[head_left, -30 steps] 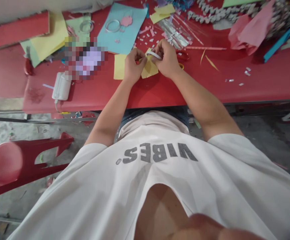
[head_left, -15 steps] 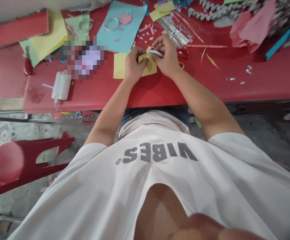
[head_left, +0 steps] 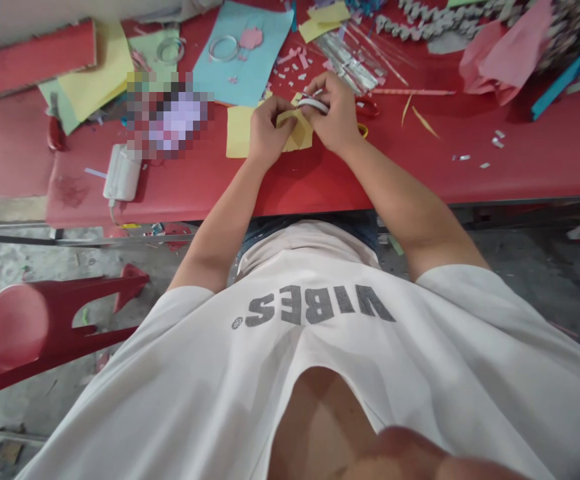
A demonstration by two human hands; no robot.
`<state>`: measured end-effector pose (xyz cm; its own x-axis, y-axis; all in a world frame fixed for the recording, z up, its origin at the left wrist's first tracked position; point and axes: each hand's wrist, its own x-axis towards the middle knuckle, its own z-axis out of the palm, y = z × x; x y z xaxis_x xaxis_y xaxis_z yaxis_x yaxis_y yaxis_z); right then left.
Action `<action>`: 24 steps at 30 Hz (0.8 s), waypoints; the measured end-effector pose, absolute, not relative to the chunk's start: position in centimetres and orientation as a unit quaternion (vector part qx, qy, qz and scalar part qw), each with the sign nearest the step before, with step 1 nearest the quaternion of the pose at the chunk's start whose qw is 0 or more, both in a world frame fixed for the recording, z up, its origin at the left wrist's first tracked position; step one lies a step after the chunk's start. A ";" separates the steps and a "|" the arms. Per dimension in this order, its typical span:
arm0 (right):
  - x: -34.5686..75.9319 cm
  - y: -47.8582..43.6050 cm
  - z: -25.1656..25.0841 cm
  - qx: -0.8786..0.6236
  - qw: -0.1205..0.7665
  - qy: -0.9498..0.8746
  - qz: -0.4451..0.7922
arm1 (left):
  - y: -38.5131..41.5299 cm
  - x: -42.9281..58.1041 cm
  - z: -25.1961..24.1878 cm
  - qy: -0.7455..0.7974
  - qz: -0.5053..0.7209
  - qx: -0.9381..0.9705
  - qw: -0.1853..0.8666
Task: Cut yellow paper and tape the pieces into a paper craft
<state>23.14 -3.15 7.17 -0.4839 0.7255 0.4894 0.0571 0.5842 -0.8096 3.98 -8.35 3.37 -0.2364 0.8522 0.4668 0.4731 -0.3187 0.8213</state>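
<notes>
My left hand [head_left: 269, 133] is closed with thumb and fingers pinching a piece of yellow paper [head_left: 237, 133] on the red table. The paper shows on both sides of that hand, and its right part is bent up a little. My right hand [head_left: 339, 117] is curled around a narrow white ring that looks like a roll of tape [head_left: 314, 104], close to the paper's upper right edge. Its thumb and fingertips nearly meet my left fingers. Whether any tape is stuck to the paper is too small to tell. Scissors with red and yellow handles [head_left: 367, 108] lie partly behind my right hand.
Blue paper [head_left: 250, 40] bears a clear ring [head_left: 223, 48] and a pink cut-out [head_left: 251, 38]. Silver foil strips [head_left: 350, 63], a pencil [head_left: 415, 92] and pink crepe paper [head_left: 510, 57] lie beyond. At left are a white adapter [head_left: 123, 173] and a red-handled tool [head_left: 56, 127].
The white tape roll has tilted slightly in my right hand, and the right edge of the yellow paper has shifted a little to the left. My left hand has stayed almost still.
</notes>
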 end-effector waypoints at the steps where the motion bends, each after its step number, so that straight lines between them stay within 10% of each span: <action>1: 23.1 -3.1 7.1 -0.253 0.442 -0.776 0.371 | -8.2 3.9 3.3 0.557 0.555 0.593 0.173; 24: 23.3 -4.6 7.9 -0.285 0.427 -0.803 0.303 | -7.1 3.5 2.2 0.547 0.579 0.579 0.176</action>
<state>23.29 -4.58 7.95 -0.4733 0.7161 0.5130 0.1993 0.6543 -0.7295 3.49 -7.14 2.23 -0.2671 0.8369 0.4778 0.4295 -0.3405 0.8364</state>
